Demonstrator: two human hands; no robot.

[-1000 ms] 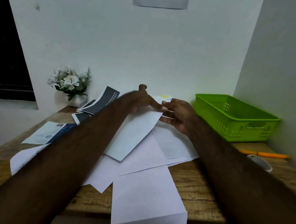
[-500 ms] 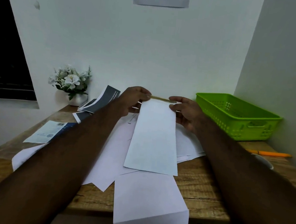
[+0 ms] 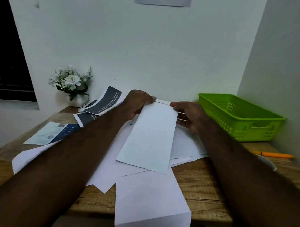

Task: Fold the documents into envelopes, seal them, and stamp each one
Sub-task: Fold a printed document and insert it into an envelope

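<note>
A green perforated plastic basket [image 3: 240, 120] sits in the wooden desk's [image 3: 202, 188] far right corner, small white potted flowers [image 3: 71, 82] in its far left.

A long white envelope [image 3: 149, 137] tilts up at its far end, near edge on loose white sheets [image 3: 107, 171].

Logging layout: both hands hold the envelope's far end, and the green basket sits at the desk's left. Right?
No: the head view shows the green basket at the right of the desk. The left hand and right hand hold the envelope at its far end.
</note>
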